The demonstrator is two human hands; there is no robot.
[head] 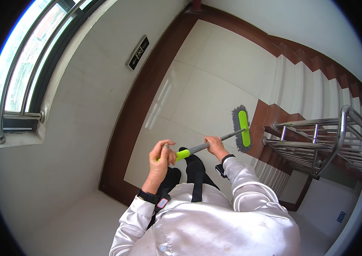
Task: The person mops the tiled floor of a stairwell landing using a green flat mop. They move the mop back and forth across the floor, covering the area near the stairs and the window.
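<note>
A dust mop with a lime-green head plate [244, 128] and a grey fringe [236, 120] rests flat on the tiled landing, beside the brown border at the stairs. Its grey pole [199, 148] slants from the head back towards my body. Around the green grip at the pole's upper end, my left hand [161, 156] is closed. Farther down, my right hand [215, 146] wraps the grey part of the pole. Both wrists wear black bands with small devices. My shoes are partly hidden beneath the pole and my arms.
Stairs [305, 83] rise at the right, and another flight [270, 172] descends below them. A stainless steel handrail [315, 145] stands between. A barred window [24, 70] and an exit sign [137, 52] are on the left wall. Brown tile [129, 105] borders the cream floor [209, 83].
</note>
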